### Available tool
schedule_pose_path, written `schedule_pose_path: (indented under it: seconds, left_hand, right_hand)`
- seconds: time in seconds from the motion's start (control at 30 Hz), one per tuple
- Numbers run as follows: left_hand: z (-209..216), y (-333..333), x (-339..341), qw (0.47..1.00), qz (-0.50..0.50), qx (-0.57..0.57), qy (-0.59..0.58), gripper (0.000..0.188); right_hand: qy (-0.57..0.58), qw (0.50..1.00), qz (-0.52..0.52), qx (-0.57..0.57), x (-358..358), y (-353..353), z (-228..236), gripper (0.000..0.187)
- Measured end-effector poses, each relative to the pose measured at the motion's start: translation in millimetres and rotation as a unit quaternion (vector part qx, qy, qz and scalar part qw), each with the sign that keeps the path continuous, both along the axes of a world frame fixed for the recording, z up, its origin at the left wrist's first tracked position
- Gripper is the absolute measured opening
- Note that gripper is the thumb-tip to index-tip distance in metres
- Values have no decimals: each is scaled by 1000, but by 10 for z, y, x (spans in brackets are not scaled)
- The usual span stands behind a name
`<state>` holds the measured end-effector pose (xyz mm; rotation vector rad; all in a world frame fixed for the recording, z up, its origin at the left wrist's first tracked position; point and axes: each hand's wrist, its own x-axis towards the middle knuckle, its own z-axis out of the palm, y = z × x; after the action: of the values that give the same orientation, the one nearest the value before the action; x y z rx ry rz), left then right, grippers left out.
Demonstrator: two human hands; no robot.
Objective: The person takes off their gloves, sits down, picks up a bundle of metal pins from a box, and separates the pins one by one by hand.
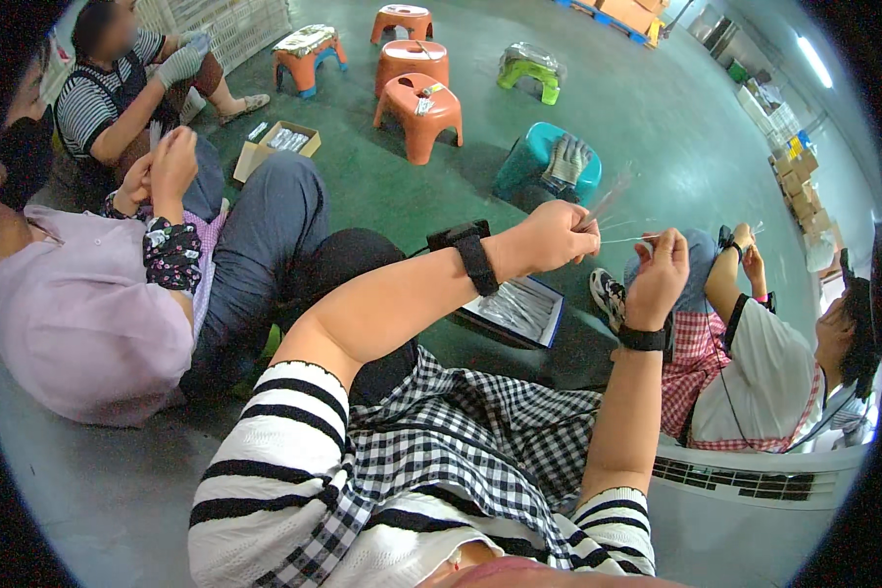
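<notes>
My left hand (549, 235) is closed in a pinch on a bunch of thin, clear strands (612, 196) that fan out beyond the fingertips. A fine white strand (619, 240) stretches from it to my right hand (659, 279), whose thumb and fingers pinch its other end. Both hands are raised in front of my lap, a little apart. Below them, on the floor, an open box (556, 328) holds several clear, slender packs (514, 309). What the strands are made of is too fine to tell.
Co-workers sit close on my left and right, with one more at the far left. Orange stools (419, 113), a teal stool (514, 171) with gloves (566, 162) on it and a green stool (529, 71) stand ahead. Another open box (304, 140) lies ahead left.
</notes>
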<state>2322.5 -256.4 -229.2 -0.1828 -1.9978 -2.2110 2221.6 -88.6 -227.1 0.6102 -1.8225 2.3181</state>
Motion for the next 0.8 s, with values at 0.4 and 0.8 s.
schedule_pose_path:
  seconds: [0.4, 0.8]
  left_hand:
    - [-69, -184, -36, 993, 83, -82, 10, 11]
    - [-83, -180, -75, 990, 87, -98, 44, 12]
  right_hand:
    - [156, 944, -228, 182, -199, 130, 59, 35]
    - [465, 787, -35, 403, 497, -278, 242, 21]
